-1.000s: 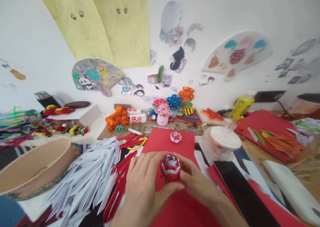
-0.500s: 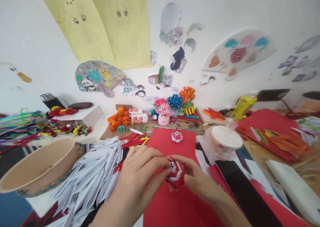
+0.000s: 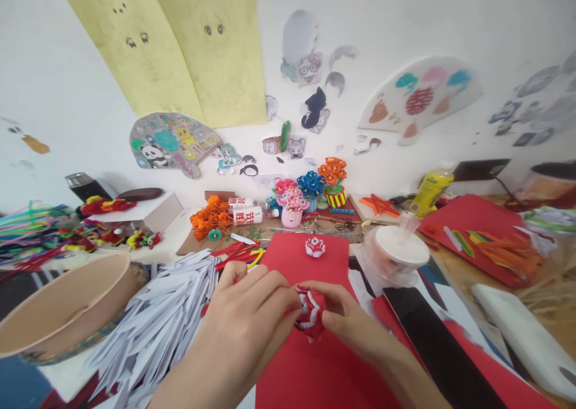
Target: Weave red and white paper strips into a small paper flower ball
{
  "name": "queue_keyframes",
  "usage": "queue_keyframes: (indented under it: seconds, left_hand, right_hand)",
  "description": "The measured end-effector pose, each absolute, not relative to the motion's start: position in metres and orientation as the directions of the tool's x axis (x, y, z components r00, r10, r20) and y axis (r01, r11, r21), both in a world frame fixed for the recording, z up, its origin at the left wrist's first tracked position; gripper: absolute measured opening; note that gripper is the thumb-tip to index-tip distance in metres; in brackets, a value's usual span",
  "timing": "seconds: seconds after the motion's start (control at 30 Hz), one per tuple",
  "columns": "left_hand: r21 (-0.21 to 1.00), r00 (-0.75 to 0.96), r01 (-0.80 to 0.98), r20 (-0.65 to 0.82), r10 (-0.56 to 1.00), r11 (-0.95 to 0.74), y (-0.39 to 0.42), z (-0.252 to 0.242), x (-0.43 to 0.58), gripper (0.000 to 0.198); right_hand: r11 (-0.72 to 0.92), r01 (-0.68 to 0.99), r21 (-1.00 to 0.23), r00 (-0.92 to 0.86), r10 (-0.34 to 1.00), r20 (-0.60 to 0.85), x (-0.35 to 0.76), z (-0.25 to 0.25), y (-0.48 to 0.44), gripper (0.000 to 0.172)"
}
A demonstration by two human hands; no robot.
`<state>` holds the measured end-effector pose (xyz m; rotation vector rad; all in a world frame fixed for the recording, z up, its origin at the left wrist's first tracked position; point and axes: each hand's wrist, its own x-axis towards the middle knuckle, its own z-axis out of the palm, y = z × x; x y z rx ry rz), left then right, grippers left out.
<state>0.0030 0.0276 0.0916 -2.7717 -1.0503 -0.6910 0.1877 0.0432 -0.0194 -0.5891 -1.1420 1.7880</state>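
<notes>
A round red-and-white folded-paper ball (image 3: 310, 310) is held between both hands, above a sheet of red paper (image 3: 310, 373). My right hand (image 3: 348, 319) grips its right side, thumb in front and fingers behind. From the left, my left hand (image 3: 258, 310) is closed against the ball's left edge; its fingertips are partly hidden, and I cannot tell whether they pinch a separate paper piece. A smaller red-and-white folded-paper piece (image 3: 315, 247) rests on the far part of the red sheet.
To the left lie a heap of folded white paper strips (image 3: 157, 319) and a beige oval basin (image 3: 67, 307). On the right are a black phone-like slab (image 3: 441, 349), a lidded cup (image 3: 400, 250) and a white slab (image 3: 526, 337). Pipe-cleaner flowers (image 3: 292, 199) stand by the wall.
The view has shifted slightly. My left hand has turned, its fingers curled more over the ball's left side. The ball has tilted a little in my right hand.
</notes>
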Motion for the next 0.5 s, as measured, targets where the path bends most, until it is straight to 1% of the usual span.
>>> queue_keyframes:
  seconds: [0.07, 0.13, 0.2, 0.3, 0.37, 0.5]
  left_hand:
    - [0.009, 0.682, 0.658, 0.417, 0.601, -0.753, 0.0277, 0.0934, 0.0044, 0.023]
    - [-0.01, 0.694, 0.657, 0.399, 0.6, -0.754, 0.0278, 0.0932, 0.0048, 0.024]
    - [0.018, 0.683, 0.657, 0.408, 0.606, -0.753, 0.0277, 0.0911, 0.0038, 0.021]
    - [0.104, 0.629, 0.644, 0.494, 0.601, -0.758, 0.0274, 0.0866, 0.0008, 0.016]
    - [0.149, 0.602, 0.631, 0.526, 0.601, -0.762, 0.027, 0.0847, -0.0007, 0.013]
    - [0.184, 0.625, 0.617, 0.477, 0.618, -0.765, 0.027, 0.0853, -0.0004, 0.011]
  right_hand:
    - [-0.162, -0.422, -0.892, -0.479, 0.875, 0.067, 0.188, -0.02, 0.0428, 0.054]
    - [-0.169, -0.418, -0.892, -0.482, 0.874, 0.06, 0.1878, -0.021, 0.0425, 0.053]
    - [-0.175, -0.438, -0.882, -0.477, 0.877, 0.062, 0.1872, -0.023, 0.0427, 0.053]
    - [-0.196, -0.489, -0.85, -0.499, 0.862, 0.088, 0.1863, -0.0266, 0.0438, 0.052]
    - [-0.213, -0.519, -0.828, -0.527, 0.842, 0.114, 0.1858, -0.0283, 0.0445, 0.052]
    - [-0.211, -0.53, -0.822, -0.545, 0.827, 0.139, 0.1856, -0.0273, 0.0446, 0.05]
